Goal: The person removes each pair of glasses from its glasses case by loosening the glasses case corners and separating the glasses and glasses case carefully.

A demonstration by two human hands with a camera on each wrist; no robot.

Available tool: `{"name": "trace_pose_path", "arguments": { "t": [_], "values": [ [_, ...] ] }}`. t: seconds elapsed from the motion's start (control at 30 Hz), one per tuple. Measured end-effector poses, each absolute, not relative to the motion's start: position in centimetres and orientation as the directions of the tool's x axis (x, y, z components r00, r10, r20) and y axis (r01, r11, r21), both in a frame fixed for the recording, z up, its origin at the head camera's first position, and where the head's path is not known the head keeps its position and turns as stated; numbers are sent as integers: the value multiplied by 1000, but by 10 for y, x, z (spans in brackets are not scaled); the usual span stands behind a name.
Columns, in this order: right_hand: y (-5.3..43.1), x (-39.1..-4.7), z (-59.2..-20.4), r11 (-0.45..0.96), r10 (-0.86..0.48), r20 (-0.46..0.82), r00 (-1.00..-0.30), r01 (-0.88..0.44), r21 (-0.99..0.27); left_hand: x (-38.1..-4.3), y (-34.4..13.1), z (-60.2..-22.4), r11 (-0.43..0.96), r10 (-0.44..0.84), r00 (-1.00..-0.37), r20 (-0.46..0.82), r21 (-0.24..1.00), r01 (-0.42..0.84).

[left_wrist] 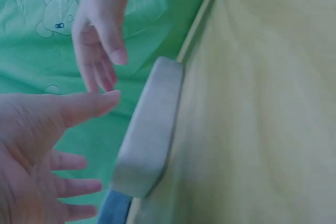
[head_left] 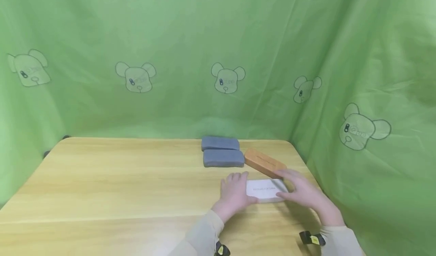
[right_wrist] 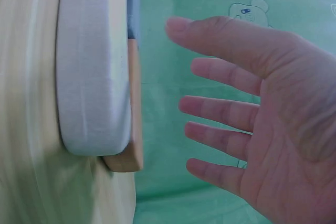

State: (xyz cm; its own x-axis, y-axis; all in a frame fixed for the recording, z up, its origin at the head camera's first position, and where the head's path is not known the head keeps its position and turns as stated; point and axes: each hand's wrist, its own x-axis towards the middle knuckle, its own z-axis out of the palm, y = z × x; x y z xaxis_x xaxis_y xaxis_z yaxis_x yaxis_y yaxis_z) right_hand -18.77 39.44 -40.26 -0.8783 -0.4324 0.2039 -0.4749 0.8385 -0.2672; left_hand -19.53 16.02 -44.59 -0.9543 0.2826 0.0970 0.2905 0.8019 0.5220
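A white glasses case (head_left: 262,190) with small printing on its lid lies on the table. Around its left end my left hand (head_left: 235,191) hovers, and my right hand (head_left: 301,190) is at its right end. Both wrist views show fingers spread and fairly straight, with a gap between the left hand (left_wrist: 37,145) and the case (left_wrist: 149,129), and likewise between the right hand (right_wrist: 262,114) and the case (right_wrist: 92,66). An orange glasses case (head_left: 263,162) sits slanted just behind the white one, its right end partly covered by my right fingers.
Two grey-blue cases, one at the back (head_left: 220,143) and one before it (head_left: 223,158), lie side by side near the far edge, left of the orange case. The wooden table (head_left: 119,184) is bounded by green curtains (head_left: 177,40) behind and at both sides.
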Motion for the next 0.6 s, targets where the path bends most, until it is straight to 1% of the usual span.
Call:
{"name": "trace_pose_path", "arguments": {
  "t": [0.13, 0.23, 0.5, 0.6],
  "values": [
    [392, -188, -403, 847, -427, 218, -877, -473, -242, -195, 154, -452, 733, 239, -962, 133, 625, 269],
    [388, -191, -409, 843, -439, 218, -872, -483, -235, -194, 150, -459, 689, 226, -966, 124, 681, 249],
    [375, -199, -434, 823, -462, 153, -874, -487, -294, -197, 150, -482, 625, 254, -963, 90, 745, 235],
    [373, -201, -441, 821, -463, 141, -875, -483, -304, -198, 153, -486, 632, 250, -962, 107, 735, 245]
  ]
}}
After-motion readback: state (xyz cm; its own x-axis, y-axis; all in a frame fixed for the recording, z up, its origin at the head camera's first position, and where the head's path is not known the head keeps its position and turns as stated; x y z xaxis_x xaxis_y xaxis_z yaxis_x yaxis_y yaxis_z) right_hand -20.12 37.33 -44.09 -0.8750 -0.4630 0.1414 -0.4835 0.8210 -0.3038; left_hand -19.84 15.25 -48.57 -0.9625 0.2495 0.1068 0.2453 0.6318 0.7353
